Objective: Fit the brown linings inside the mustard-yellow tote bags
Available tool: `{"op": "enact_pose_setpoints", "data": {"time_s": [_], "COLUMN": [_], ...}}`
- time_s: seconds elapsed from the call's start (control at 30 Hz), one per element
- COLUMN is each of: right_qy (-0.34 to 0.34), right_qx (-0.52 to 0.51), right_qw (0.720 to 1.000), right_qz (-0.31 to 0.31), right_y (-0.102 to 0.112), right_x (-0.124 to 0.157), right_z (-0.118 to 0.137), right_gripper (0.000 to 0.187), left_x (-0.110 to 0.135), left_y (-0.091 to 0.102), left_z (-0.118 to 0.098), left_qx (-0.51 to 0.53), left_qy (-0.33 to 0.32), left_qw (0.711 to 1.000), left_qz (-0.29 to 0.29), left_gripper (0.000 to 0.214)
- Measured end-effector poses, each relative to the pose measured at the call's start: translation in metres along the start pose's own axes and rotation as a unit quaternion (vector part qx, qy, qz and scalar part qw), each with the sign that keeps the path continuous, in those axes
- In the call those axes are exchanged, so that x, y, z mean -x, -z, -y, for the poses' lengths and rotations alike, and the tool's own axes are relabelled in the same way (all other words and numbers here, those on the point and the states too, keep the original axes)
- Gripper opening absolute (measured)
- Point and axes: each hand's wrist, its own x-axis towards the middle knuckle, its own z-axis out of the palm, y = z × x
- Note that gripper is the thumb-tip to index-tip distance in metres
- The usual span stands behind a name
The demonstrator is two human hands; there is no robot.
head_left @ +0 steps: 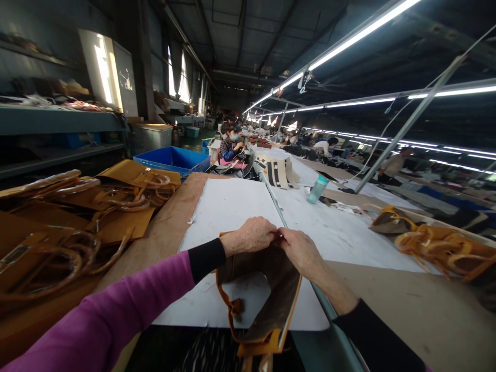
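A tan leather bag piece with a dark lining hangs in a loop over the near edge of the white-covered table. My left hand pinches its far edge from the left. Close against it, almost fingertip to fingertip, my right hand is closed on the same edge. A small tan strap or knot shows on the left side of the piece. Below, part of a wrapped handle reaches the bottom of the view. The exact spot between my fingertips is hidden.
Tan bag parts with plastic-wrapped handles are heaped on the left. More tan bags lie at right. A teal bottle stands beyond my right hand. Behind are a blue bin and a seated co-worker. A slanted metal post rises at right.
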Motion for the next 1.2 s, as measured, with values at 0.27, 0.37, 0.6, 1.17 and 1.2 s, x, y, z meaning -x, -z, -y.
{"op": "enact_pose_setpoints", "data": {"time_s": [0.27, 0.37, 0.6, 1.17, 1.2], "right_qy": [0.026, 0.016, 0.009, 0.079, 0.080], "right_qx": [-0.083, -0.089, -0.080, 0.065, 0.068], "right_qw": [0.996, 0.996, 0.997, 0.995, 0.994], "right_qz": [-0.007, -0.002, 0.000, -0.018, -0.021], "right_y": [0.004, 0.006, 0.007, 0.000, -0.001], "right_x": [0.006, 0.007, 0.005, -0.009, -0.009], "right_z": [-0.001, 0.001, 0.003, 0.010, 0.010], "right_gripper": [0.021, 0.020, 0.018, 0.024, 0.025], "left_x": [0.059, 0.062, 0.038, 0.042, 0.043], "left_y": [0.015, 0.019, 0.023, -0.003, -0.005], "left_z": [0.022, 0.028, 0.026, 0.012, 0.012], "left_qx": [-0.019, 0.043, 0.059, -0.148, -0.150], "left_qy": [0.041, 0.066, 0.037, 0.014, 0.007], "left_qw": [0.999, 0.997, 0.998, 0.988, 0.988], "left_qz": [-0.030, -0.009, 0.011, -0.032, -0.046], "left_gripper": [0.023, 0.020, 0.020, 0.015, 0.014]}}
